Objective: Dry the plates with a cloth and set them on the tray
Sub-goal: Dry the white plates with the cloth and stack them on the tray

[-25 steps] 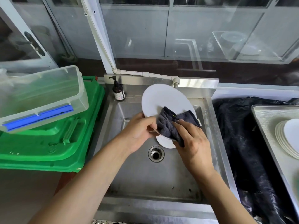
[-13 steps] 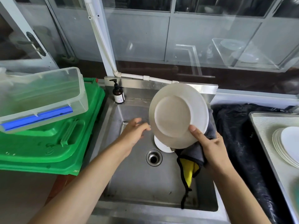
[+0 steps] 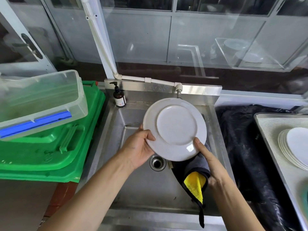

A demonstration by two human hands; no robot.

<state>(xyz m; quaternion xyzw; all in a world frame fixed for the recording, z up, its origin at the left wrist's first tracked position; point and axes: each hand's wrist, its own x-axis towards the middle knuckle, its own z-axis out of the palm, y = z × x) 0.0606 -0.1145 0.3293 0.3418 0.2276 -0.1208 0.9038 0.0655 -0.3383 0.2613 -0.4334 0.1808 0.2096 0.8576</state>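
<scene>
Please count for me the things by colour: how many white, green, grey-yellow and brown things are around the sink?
White: 2, the held plate and the plate stack
Green: 1, the crate
Grey-yellow: 1, the cloth
Brown: 1, the pump bottle
Total: 5

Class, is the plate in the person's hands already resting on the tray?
No: both hands hold the plate above the sink; the tray lies right.

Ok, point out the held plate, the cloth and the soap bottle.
plate [image 3: 176, 125], head view, on its raised underside centre.
cloth [image 3: 196, 165], head view, on the grey fold below the plate.
soap bottle [image 3: 119, 98], head view, on its brown body.
</scene>
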